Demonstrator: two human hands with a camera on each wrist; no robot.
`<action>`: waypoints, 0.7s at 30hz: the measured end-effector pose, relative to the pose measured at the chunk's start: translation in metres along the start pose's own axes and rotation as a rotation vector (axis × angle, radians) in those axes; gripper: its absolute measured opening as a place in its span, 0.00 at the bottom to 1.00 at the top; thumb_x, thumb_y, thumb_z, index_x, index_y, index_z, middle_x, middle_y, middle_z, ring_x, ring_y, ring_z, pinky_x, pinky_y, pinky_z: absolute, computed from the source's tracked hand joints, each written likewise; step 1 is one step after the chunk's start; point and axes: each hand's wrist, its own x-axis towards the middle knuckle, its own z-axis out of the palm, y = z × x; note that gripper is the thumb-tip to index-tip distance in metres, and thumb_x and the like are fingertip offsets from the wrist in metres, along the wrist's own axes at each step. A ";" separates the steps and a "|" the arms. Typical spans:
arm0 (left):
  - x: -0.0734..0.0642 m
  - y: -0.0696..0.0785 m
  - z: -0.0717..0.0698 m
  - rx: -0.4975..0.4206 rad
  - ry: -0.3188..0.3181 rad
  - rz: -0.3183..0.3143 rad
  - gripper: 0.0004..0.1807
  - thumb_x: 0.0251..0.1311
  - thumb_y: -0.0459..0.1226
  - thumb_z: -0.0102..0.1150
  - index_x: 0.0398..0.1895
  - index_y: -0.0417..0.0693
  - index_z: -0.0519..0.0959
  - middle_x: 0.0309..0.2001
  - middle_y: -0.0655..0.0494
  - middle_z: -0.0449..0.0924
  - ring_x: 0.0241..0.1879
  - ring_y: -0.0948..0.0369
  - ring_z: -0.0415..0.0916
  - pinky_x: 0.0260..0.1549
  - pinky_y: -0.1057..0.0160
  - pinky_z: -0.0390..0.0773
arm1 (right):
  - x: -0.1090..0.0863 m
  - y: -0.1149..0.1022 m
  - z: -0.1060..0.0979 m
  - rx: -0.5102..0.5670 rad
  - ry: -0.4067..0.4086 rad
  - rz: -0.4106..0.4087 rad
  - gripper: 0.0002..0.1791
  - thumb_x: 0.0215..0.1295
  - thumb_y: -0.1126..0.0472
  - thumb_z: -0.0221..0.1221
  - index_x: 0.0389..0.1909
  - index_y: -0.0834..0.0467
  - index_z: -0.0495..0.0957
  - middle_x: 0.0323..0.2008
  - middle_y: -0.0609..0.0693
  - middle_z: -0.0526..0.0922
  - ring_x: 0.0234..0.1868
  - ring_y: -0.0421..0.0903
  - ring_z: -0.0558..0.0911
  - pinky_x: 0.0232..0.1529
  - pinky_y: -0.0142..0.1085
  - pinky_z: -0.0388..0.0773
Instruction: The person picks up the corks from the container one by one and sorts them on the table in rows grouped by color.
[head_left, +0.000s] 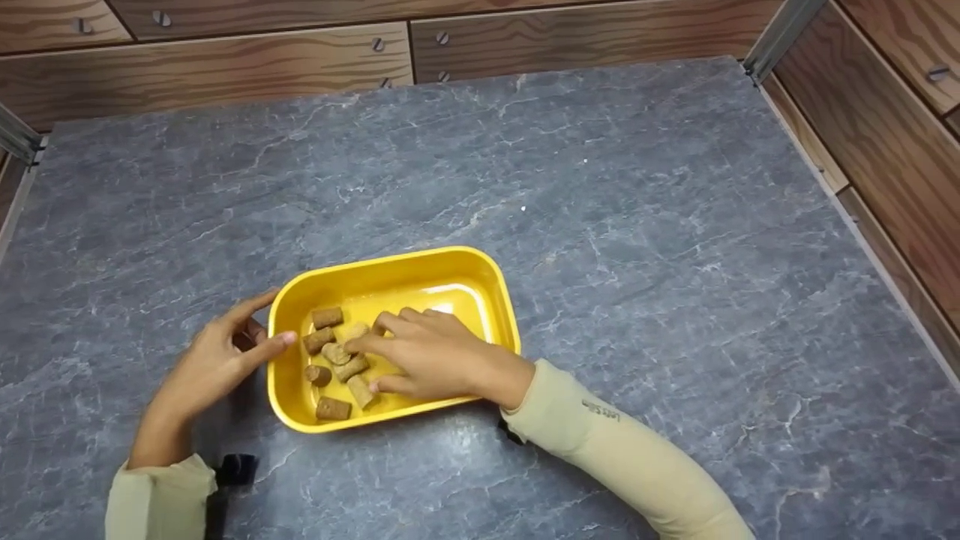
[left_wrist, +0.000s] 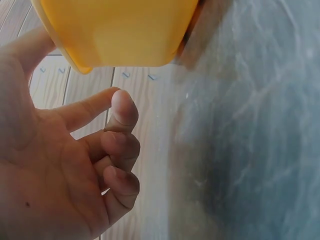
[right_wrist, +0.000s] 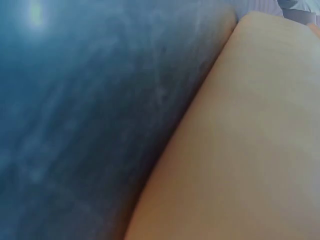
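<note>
A yellow plastic tub (head_left: pixel 502 311) stands on the table, with several short brown corks (head_left: pixel 333 409) lying loose in its left half. At the tub's left end is my left hand (head_left: pixel 214 360), its thumb tip at the rim. In the left wrist view the other fingers (left_wrist: pixel 125 107) of that hand curve loosely beside the tub wall and hold nothing. My right hand (head_left: pixel 435 356) reaches palm down over the near rim into the tub. Its fingers are spread, the index tip on a pale cork (head_left: pixel 336 353) and the thumb beside another cork (head_left: pixel 361 391). The right wrist view shows only a sleeve (right_wrist: pixel 240 130) and tabletop.
The table (head_left: pixel 637 225) has a grey marbled top. Wood-patterned panels (head_left: pixel 225 67) border its back and right sides, with metal posts (head_left: pixel 780 41) at the back corners. Two small white specks lie beyond the tub.
</note>
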 end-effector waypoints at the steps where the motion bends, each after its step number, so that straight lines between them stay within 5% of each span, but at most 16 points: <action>1: 0.000 0.000 0.000 0.000 0.000 0.000 0.36 0.62 0.50 0.59 0.71 0.47 0.62 0.34 0.51 0.75 0.30 0.61 0.69 0.28 0.68 0.69 | 0.001 -0.001 0.000 -0.004 -0.007 -0.006 0.30 0.67 0.39 0.53 0.69 0.37 0.63 0.54 0.45 0.74 0.46 0.44 0.75 0.40 0.36 0.74; 21: 0.001 -0.003 0.002 -0.082 0.052 0.076 0.33 0.56 0.39 0.68 0.66 0.46 0.70 0.28 0.55 0.74 0.26 0.64 0.68 0.25 0.69 0.69 | 0.005 -0.005 0.004 -0.006 -0.059 -0.046 0.26 0.62 0.42 0.60 0.62 0.32 0.72 0.47 0.44 0.75 0.40 0.41 0.72 0.35 0.31 0.68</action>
